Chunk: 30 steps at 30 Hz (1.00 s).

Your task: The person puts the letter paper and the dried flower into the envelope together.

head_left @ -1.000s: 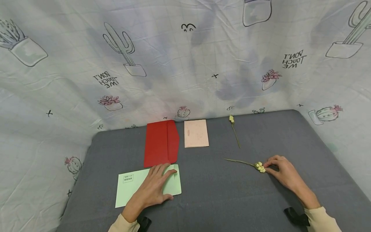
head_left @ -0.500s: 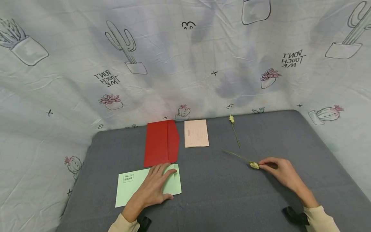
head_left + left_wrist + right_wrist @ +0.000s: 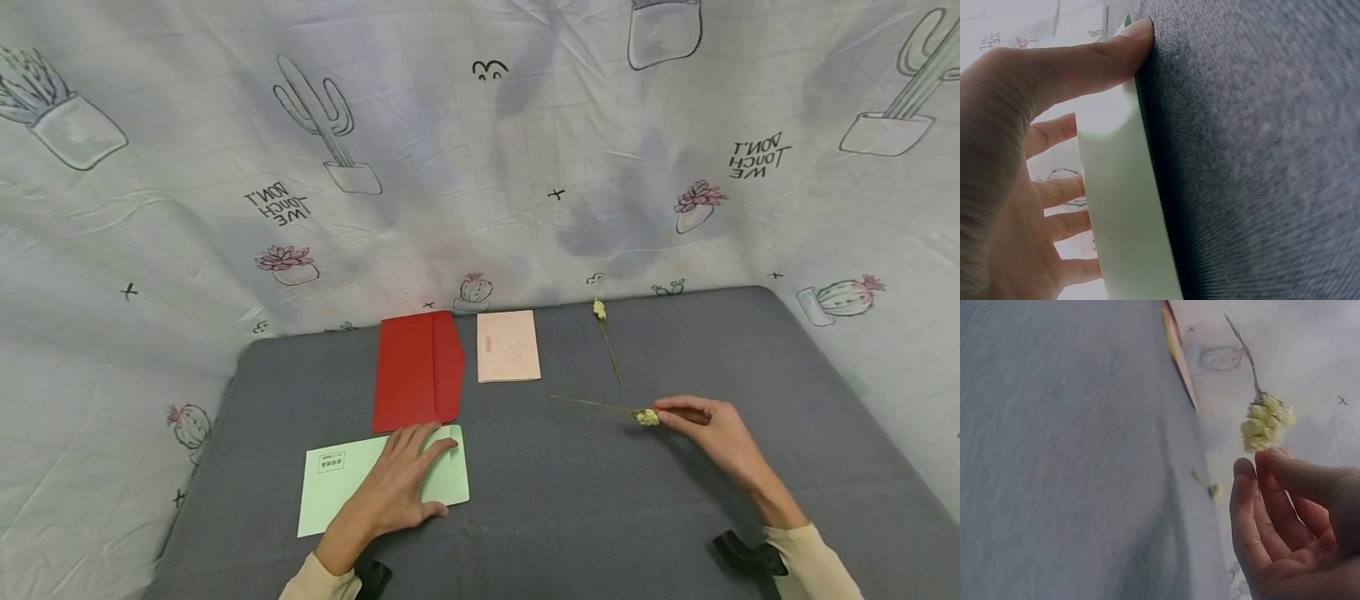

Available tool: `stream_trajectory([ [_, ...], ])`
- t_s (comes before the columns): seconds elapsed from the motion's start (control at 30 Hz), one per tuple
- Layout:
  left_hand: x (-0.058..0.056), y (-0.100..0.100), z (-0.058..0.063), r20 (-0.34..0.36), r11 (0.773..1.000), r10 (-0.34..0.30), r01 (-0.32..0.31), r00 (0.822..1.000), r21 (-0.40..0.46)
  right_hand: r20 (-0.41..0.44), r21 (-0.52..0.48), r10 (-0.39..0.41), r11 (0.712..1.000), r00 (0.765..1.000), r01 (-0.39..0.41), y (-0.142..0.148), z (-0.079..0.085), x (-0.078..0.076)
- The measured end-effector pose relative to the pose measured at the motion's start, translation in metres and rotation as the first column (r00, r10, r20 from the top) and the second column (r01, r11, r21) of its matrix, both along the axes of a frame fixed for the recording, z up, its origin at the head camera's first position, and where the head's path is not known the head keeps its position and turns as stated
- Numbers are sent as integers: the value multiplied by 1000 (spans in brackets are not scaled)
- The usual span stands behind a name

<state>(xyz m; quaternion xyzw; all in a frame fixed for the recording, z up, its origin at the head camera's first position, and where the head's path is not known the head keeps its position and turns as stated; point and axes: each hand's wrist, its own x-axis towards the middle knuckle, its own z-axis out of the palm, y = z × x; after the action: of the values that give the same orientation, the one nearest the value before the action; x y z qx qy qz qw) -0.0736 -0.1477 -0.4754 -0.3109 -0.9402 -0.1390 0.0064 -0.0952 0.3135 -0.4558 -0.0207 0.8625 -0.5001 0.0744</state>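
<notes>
In the head view my left hand (image 3: pixel 397 483) lies across a light green envelope (image 3: pixel 352 462), fingers spread at its far edge and thumb at its near edge. The left wrist view shows the thumb (image 3: pixel 1104 59) against one edge of the green envelope (image 3: pixel 1125 206), the other fingers reaching its opposite side. My right hand (image 3: pixel 712 433) pinches a pale yellow dried flower (image 3: pixel 646 417) by the tip of its blossom, between thumb and fingertips. The flower's thin stem points left. In the right wrist view that flower (image 3: pixel 1263 422) is held above the grey tabletop.
A red envelope (image 3: pixel 408 367) lies beyond the green one, a pale pink card (image 3: pixel 507 346) to its right. Farther right lies a second yellow dried flower (image 3: pixel 600 310). The grey table (image 3: pixel 540 517) meets a cloth backdrop (image 3: pixel 450 167) printed with cacti.
My right hand has moved left and slightly away from me, carrying the dried flower with it; the stem has swung a little. The left hand and green envelope have stayed put.
</notes>
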Motion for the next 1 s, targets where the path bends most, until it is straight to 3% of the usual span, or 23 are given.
stream_trajectory([
  [0.17,0,1,1,6,1000,3,-3,1000,1,19,-125,-20,992,1000,22,-9,3,-4],
  [0.3,-1,1,2,15,1000,6,-6,1000,0,24,-244,22,970,999,-16,-18,3,-7],
  [0.47,-1,1,3,17,1000,8,-8,1000,-1,157,-368,75,930,985,-12,-35,-4,-11],
  [0.67,-1,0,6,2,1000,11,-11,1000,-25,255,-430,113,903,960,8,-62,-14,-14],
  [1.0,-1,1,5,-16,1000,-4,4,1000,-22,211,-457,190,886,959,-75,-104,-22,-18],
])
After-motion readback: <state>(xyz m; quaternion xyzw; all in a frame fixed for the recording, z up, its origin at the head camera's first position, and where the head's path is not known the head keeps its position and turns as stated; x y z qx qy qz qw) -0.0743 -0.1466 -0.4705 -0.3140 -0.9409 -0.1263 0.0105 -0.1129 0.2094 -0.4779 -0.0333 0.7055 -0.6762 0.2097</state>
